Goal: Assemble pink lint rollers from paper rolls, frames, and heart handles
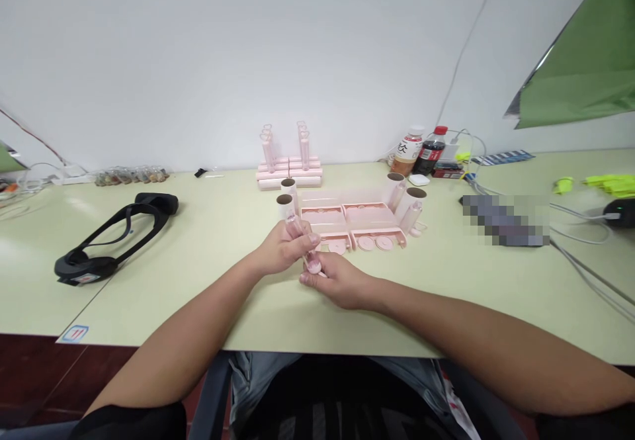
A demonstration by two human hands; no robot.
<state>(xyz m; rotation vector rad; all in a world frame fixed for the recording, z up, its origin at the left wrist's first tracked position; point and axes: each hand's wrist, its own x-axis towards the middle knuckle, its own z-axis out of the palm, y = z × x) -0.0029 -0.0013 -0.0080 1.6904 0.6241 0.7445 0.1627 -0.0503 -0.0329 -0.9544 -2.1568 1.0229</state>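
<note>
Closed round the upper part of a pink tube [299, 230], the left hand [282, 249] holds it tilted just above the pale green surface [198, 294], near the front edge. At the tube's lower end, the right hand [341, 282] has its grip pinching a pink cap [313, 267]. Just behind lie pink trays [347, 223] with cardboard rolls [415, 203] beside them. Farther right, by the wall, stand two bottles [430, 150].

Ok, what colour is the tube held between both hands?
Pale translucent pink; the tube, gripped by left hand and right hand, shows best in the head view.
</note>
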